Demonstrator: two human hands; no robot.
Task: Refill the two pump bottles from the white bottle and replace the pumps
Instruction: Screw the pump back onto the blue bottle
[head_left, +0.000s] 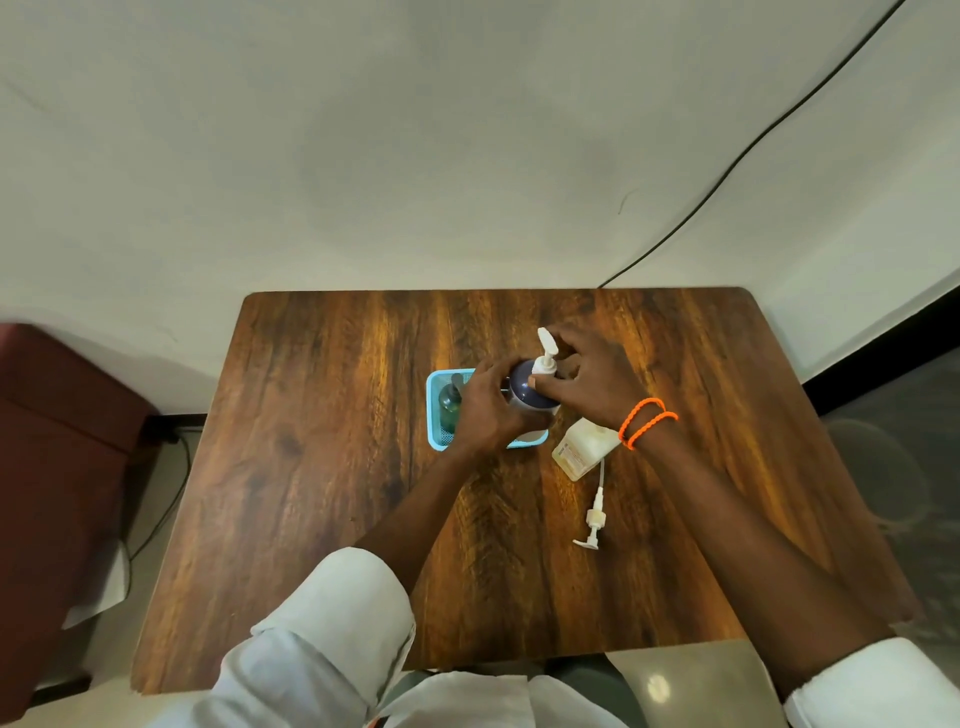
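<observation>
Our right hand (589, 379) pinches the white pump (544, 358) at the neck of the dark pump bottle (527, 393), which our left hand (485, 410) grips upright in the blue basket (435, 410) beside a green bottle (449, 405). Near right stand a clear bottle (579, 449) and a loose pump (594, 517) on the wooden table (337, 441).

Tray (435, 410) mid-desk (322, 467), two bottles (524, 392) in it, third bottle (579, 449) just right of tray, loose pump (592, 519) nearer the person
</observation>
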